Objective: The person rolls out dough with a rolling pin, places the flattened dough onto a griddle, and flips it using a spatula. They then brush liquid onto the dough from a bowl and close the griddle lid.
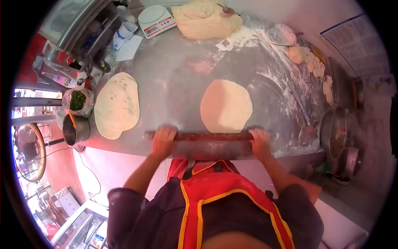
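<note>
My left hand [163,141] and my right hand [260,143] press palms down on the two ends of a long dark wooden rolling pin [207,136] lying across the near edge of a floured metal table [182,83]. The pin rests on the near rim of a flat round sheet of pale dough [226,105]. I wear a red apron with yellow trim.
A rolled flatbread flecked with greens [117,104] lies at the left. A bag of chopped greens [78,101] and a metal pot [75,129] sit beyond it. At the back are a scale [156,20] and a dough mass [205,18]. Dough balls [309,58] line the right; metal bowls [335,133] stand nearby.
</note>
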`<state>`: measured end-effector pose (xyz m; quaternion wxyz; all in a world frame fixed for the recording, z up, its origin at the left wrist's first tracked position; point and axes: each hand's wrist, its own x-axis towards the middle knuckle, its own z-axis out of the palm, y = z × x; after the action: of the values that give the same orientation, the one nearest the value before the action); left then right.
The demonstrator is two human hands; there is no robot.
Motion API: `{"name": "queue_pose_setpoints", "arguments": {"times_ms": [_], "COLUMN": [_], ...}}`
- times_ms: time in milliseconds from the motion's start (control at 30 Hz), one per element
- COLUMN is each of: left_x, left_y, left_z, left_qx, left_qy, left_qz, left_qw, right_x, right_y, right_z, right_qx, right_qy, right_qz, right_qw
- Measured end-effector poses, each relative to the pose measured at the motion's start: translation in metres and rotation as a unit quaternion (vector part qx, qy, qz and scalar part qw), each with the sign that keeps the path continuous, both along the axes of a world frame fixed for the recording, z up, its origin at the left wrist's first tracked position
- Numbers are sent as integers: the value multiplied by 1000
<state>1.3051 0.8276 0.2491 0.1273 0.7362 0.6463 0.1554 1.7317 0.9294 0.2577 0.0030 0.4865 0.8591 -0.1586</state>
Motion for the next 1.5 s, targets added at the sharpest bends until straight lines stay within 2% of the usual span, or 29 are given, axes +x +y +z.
{"name": "queue_pose_setpoints", "arguments": {"times_ms": [33,67,100,133,167,200,233,300,367,400,467,567,633,733,833,867,900,967,1033,1067,1100,1133,1200,1233,1300,1333,1367,1433,1500], "left_x": [8,15,23,27,30,35,35,22,-2,-8,-16,-7,9,36,41,40,38,35,37,35,30,20,6,9,35,49,66,113,154], "left_y": [-22,-45,-65,-86,-96,-102,-104,-96,-82,-72,-67,-81,-97,-107,-108,-108,-107,-108,-112,-112,-101,-71,18,52,106,127,143,163,194], "left_z": [10,17,24,18,20,22,23,23,22,30,32,24,9,20,21,20,19,18,9,10,8,22,46,54,68,59,45,6,-13], "left_qx": [17,-75,-76,-89,-87,-84,-80,-75,-36,-75,-69,-79,-86,-163,-177,-186,-194,-219,-248,-221,-187,-156,-105,-93,-41,-7,26,17,27], "left_qy": [-6,-21,-43,-88,-82,-77,-72,-44,14,-15,-25,-70,-118,-158,-146,-145,-144,-119,-82,-62,-44,-9,69,115,107,89,72,85,53], "left_qz": [34,87,127,164,180,197,216,251,278,308,296,264,228,174,162,157,154,148,147,130,115,40,-98,-164,-201,-229,-258,-256,-244], "left_qw": [999,993,988,978,976,974,970,964,960,948,952,959,963,958,960,959,958,957,954,965,975,987,987,975,973,969,963,963,968], "right_x": [-13,-32,-52,-78,-107,-129,-153,-220,-287,-307,-332,-265,-187,-80,-91,-118,-134,-117,-73,-55,-31,-2,31,37,30,19,6,13,10], "right_y": [16,32,44,51,58,70,86,133,165,177,191,164,113,43,68,83,90,71,37,23,15,-9,-49,-79,-124,-138,-142,-158,-158], "right_z": [11,29,41,45,43,18,-7,-18,-9,-13,-19,-18,1,14,11,23,23,6,7,20,19,16,-2,-11,-7,2,19,-4,5], "right_qx": [53,104,152,122,92,108,125,193,199,205,215,197,68,99,107,125,138,123,75,83,110,126,30,50,66,-39,-190,-360,-298], "right_qy": [19,38,56,89,122,150,177,149,186,198,223,103,108,123,163,207,220,147,139,108,80,56,12,32,114,108,132,194,163], "right_qz": [40,78,116,128,138,140,144,193,158,173,201,280,176,176,134,102,128,113,88,83,51,16,-92,-109,-156,-237,-321,-331,-365], "right_qw": [998,991,980,980,978,973,966,950,949,943,929,934,976,972,972,965,957,975,983,987,989,990,995,992,979,965,918,850,867]}}
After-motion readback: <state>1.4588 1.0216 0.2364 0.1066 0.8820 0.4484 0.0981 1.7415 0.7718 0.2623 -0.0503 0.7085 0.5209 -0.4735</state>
